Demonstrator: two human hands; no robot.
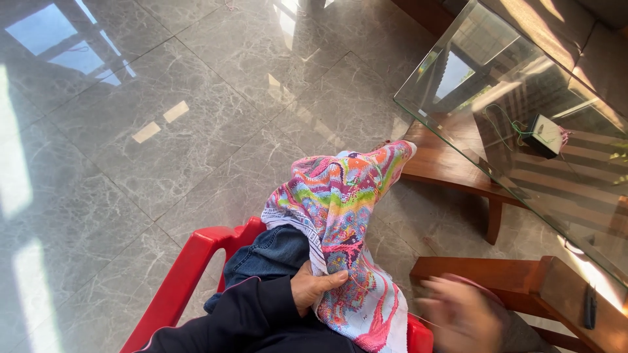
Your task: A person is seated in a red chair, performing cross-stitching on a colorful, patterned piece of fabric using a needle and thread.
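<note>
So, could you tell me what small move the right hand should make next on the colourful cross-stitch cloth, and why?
Probably draw the thread taut, then bring the needle back to the cloth. The right hand is blurred, away from the colourful cross-stitch cloth, with a thin thread running toward it, while the left hand pinches the fabric on the lap.

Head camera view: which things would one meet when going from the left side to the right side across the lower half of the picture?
Red plastic chair arm → left hand gripping the cloth → multicoloured cross-stitch cloth → blurred right hand → brown wooden table leg → glass table top edge.
</note>
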